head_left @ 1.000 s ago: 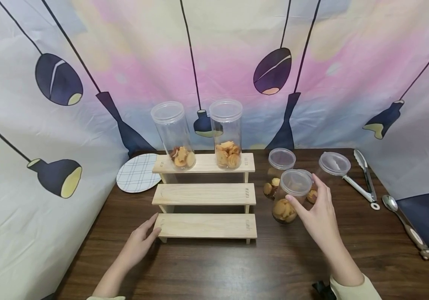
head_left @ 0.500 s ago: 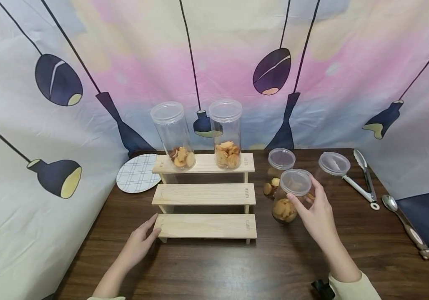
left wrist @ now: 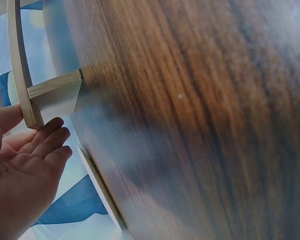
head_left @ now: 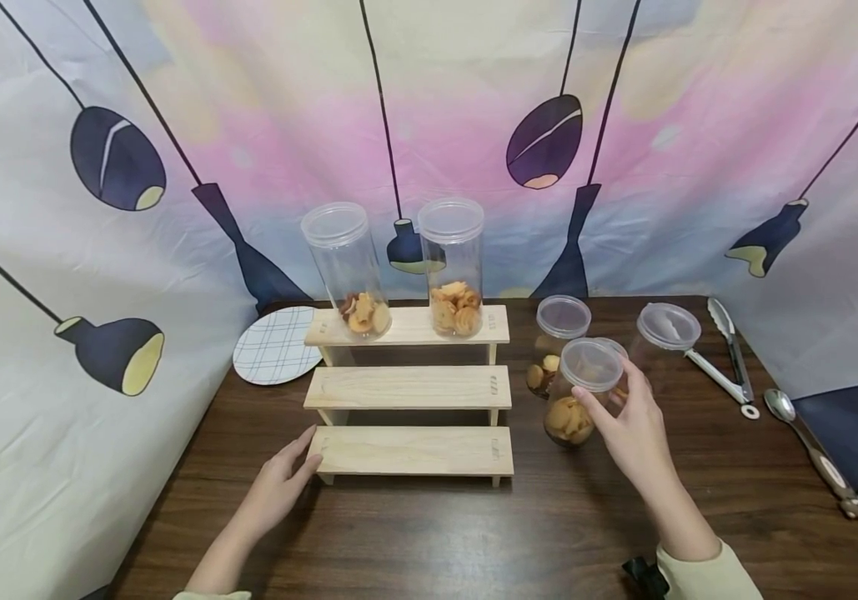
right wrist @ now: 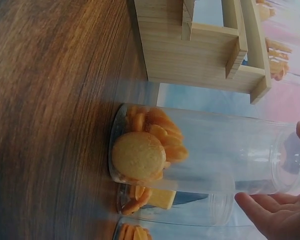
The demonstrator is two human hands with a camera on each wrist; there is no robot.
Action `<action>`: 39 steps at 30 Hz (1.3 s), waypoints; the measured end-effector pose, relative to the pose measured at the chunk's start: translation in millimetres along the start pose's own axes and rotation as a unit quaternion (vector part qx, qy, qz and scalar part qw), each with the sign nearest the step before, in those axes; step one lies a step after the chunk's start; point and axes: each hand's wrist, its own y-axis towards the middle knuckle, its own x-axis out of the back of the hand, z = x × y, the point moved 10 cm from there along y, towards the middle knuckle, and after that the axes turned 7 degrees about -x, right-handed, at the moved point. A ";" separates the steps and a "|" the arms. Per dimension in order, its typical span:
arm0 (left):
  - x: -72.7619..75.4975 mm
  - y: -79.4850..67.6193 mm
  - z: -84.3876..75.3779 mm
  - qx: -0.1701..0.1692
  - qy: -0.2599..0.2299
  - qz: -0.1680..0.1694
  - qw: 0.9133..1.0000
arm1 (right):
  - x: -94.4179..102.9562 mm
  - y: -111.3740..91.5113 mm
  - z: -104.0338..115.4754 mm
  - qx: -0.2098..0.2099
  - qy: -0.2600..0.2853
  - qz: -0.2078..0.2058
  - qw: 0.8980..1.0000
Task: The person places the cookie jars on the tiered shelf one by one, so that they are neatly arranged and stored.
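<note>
My right hand (head_left: pixel 634 429) holds a clear lidded cookie jar (head_left: pixel 579 396) near its top, thumb on the near side and fingers round the far side. In the right wrist view the jar (right wrist: pixel 205 150) stands on the table, with round cookies in its bottom. At the left end of the three-tier wooden display stand (head_left: pixel 413 451), my left hand (head_left: pixel 276 483) grips the lowest board; the left wrist view has the thumb above the board end (left wrist: pixel 32 110) and the fingers beneath. Two tall jars, one left (head_left: pixel 342 267) and one right (head_left: pixel 453 267), stand on the top tier.
Behind the held jar are a second cookie jar (head_left: pixel 562 333), one mostly hidden by the hand, and another lidded jar (head_left: pixel 667 329). Tongs (head_left: pixel 736 358) and a spoon (head_left: pixel 811 450) lie at the right. A checked plate (head_left: pixel 274 346) lies left of the stand.
My right fingers have shifted slightly and come closer round the jar's top. The jar, the stand and my left hand keep their places.
</note>
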 end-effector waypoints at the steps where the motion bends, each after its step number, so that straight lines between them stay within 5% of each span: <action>1: 0.0 0.0 0.2 0.000 0.000 0.000 1.000 | 0.1 -0.2 -0.4 0.000 -0.001 -0.001 1.000; 17: 0.1 -1.0 0.3 0.005 0.001 0.000 1.000 | 7.4 -8.7 8.0 0.014 -0.030 -0.007 0.999; 39: 0.3 -0.3 -0.9 0.001 -0.004 -0.003 1.000 | 32.6 -30.2 62.0 0.071 -0.079 -0.015 0.994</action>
